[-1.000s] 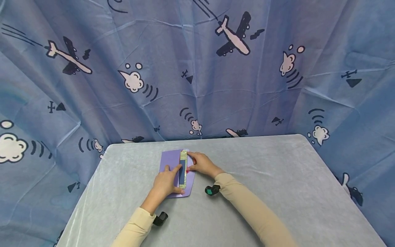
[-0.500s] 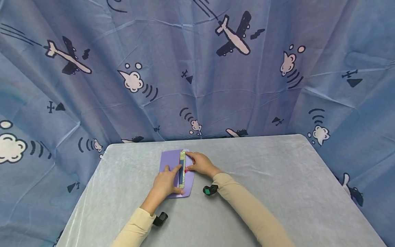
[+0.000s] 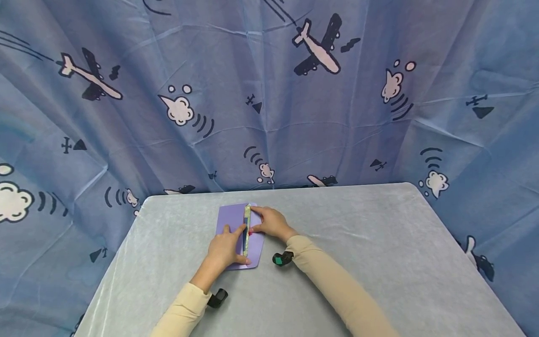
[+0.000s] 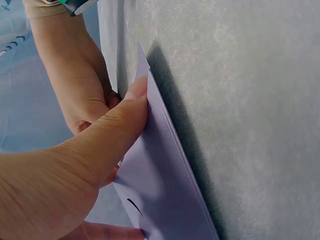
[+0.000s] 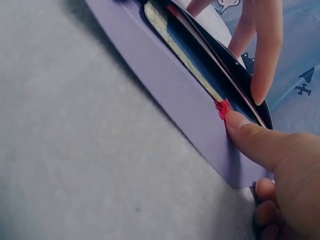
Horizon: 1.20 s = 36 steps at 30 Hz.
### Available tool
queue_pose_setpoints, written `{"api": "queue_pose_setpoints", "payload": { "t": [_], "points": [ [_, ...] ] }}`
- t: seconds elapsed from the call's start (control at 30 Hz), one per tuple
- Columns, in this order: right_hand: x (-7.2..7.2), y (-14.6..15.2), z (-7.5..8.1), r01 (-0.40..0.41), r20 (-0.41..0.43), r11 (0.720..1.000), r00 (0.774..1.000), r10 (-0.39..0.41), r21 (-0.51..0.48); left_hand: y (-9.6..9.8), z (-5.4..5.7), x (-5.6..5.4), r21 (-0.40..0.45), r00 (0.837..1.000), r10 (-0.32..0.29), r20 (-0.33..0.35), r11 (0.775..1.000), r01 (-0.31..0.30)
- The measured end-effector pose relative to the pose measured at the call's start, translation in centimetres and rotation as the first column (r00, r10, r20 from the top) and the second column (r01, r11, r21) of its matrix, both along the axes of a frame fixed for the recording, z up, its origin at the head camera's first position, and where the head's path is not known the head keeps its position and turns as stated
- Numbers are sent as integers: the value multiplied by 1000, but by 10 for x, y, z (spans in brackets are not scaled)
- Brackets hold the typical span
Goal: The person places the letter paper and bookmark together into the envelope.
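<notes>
A purple envelope [image 3: 229,216] lies on the table, its opening on the right side and its flap [image 3: 256,243] spread outward. A card with a yellow-green patterned border and dark blue face [image 3: 246,245] shows as a narrow strip in the opening; the rest is hidden inside. My left hand [image 3: 222,248] rests spread on the envelope, index fingertip at the opening's lip and thumb [image 4: 112,125] along the near edge. My right hand [image 3: 271,222] holds the card's outer edge, index finger toward its far end. In the right wrist view, its thumb [image 5: 247,135] touches a small red ornament [image 5: 224,107].
A grey cloth-covered table [image 3: 358,243] extends well to both sides of the envelope. Behind it hangs a blue curtain [image 3: 269,93] printed with planes and clouds. Each wrist carries a small black camera [image 3: 282,258].
The right hand has moved slightly left, sliding the card deeper into the envelope, so its visible strip is narrower. The left hand has stayed nearly still on the envelope.
</notes>
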State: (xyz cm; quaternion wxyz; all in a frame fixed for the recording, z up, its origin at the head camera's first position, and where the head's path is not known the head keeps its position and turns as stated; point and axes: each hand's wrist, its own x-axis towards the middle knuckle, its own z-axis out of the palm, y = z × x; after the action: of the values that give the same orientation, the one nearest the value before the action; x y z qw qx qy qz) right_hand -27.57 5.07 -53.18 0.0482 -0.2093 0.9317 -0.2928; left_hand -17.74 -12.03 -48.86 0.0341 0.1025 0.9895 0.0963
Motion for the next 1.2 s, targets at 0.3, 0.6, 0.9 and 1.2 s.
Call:
{"api": "queue_pose_setpoints", "payload": {
  "t": [0.3,0.6,0.9,1.2],
  "points": [
    [3,-4,1,35,-8,999,999,-35,15,-1,-1,1,-6,1000,-4,-7,1000,4],
    [3,-7,-3,50,8,998,999,-51,31,-2,-4,2,1,1000,2,-2,1000,-2],
    [6,-8,1,69,-15,997,998,-68,30,0,-4,0,-3,1000,3,-5,1000,-3],
    [6,-11,1,88,-12,994,996,-88,58,-1,-3,1,-6,1000,0,-12,1000,0]
  ]
}}
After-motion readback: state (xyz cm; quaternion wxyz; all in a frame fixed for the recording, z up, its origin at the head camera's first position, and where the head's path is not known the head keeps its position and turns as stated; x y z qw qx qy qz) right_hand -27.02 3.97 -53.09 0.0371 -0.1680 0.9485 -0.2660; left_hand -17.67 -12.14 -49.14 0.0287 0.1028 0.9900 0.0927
